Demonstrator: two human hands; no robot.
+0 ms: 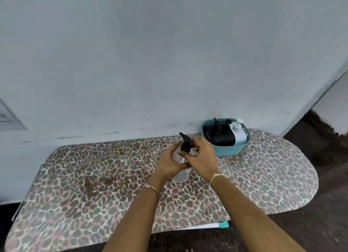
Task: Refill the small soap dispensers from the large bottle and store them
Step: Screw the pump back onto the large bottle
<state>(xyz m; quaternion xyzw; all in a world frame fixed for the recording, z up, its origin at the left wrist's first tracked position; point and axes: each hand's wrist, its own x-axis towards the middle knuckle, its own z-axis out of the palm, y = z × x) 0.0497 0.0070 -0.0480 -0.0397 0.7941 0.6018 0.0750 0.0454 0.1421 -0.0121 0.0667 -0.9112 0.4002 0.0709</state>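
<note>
Two hands share one clear soap dispenser [181,176] just in front of the teal basket [226,151]: left hand [169,164] gripping its body to steady it, right hand [202,157] pinching the black pump collar [185,147], apparently to twist it, while other pump bottles [222,137] stand inside that basket.

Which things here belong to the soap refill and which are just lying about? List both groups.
Job: clear dispenser, held by left hand; black pump, gripped by right hand; teal basket with black dispensers and a white pump bottle.
Lying about: leopard-print board underneath, its brown stains, paper on the wall.
</note>
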